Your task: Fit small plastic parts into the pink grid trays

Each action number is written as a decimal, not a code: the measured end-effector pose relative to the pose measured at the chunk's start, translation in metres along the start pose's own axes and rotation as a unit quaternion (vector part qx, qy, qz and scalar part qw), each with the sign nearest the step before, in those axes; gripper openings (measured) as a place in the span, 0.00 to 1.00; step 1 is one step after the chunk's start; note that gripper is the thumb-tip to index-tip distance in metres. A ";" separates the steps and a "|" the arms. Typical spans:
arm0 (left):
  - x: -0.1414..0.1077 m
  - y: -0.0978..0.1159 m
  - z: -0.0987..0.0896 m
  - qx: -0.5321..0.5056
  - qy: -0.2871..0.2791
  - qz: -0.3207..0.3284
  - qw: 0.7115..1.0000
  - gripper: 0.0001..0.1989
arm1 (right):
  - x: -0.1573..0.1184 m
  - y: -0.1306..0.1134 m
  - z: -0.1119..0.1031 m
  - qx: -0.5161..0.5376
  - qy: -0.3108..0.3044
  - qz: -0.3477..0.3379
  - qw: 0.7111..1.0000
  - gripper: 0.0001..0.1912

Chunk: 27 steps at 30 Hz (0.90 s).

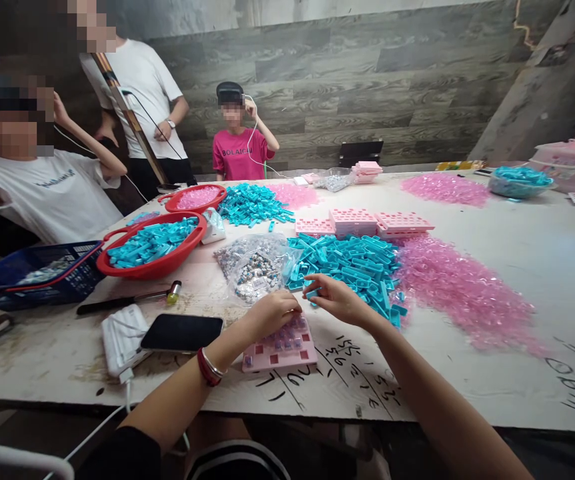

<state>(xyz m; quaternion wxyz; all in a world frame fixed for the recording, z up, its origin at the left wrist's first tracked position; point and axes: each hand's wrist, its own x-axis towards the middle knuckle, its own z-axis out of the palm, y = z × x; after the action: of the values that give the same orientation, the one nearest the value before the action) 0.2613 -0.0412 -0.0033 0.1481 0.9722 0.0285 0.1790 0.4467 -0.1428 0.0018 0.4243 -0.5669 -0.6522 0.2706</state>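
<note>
A pink tray with square slots [280,357] lies near the table's front edge, small clear pieces in part of it. Over its upper left part is my left hand [272,313], fingers bent down and together; whatever they may hold is hidden. My right hand [335,297] hovers just right of the tray, beside a pile of blue plastic pieces [352,260], with thumb and fingers apart. Behind my left hand sits a clear bag of small metal parts [257,270]. Right of the blue pile spreads a heap of pink transparent pieces [462,293].
Stacked pink trays [352,222] stand behind the blue pile. Left are a phone [182,333], a white power bank [123,340], a hammer [132,298], a red basket [155,267] and a blue basket [32,280]. Several people are across and to the left.
</note>
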 end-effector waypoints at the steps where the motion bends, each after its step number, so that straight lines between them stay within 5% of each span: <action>1: 0.000 0.001 -0.001 -0.008 0.005 -0.009 1.000 0.08 | 0.000 -0.002 0.000 0.004 -0.014 -0.005 1.000 0.21; 4: -0.001 0.005 -0.004 -0.029 0.021 -0.047 0.998 0.08 | -0.001 -0.005 0.001 -0.001 -0.017 -0.019 1.000 0.21; 10: -0.002 0.012 -0.009 -0.061 0.052 -0.104 0.991 0.08 | -0.001 -0.009 0.004 -0.042 0.006 -0.026 0.999 0.04; 17: -0.002 0.012 -0.007 -0.113 0.105 -0.112 0.982 0.05 | 0.001 -0.008 0.016 0.113 0.010 -0.017 0.993 0.09; 27: -0.001 0.011 -0.004 -0.098 0.146 -0.081 0.981 0.06 | 0.001 -0.010 0.020 0.139 0.011 -0.032 0.990 0.05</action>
<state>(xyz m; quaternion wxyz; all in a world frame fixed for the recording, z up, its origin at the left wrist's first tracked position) 0.2585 -0.0503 0.0033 0.2507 0.9111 0.1109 0.3079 0.4244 -0.1413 0.0003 0.5141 -0.4843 -0.6217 0.3387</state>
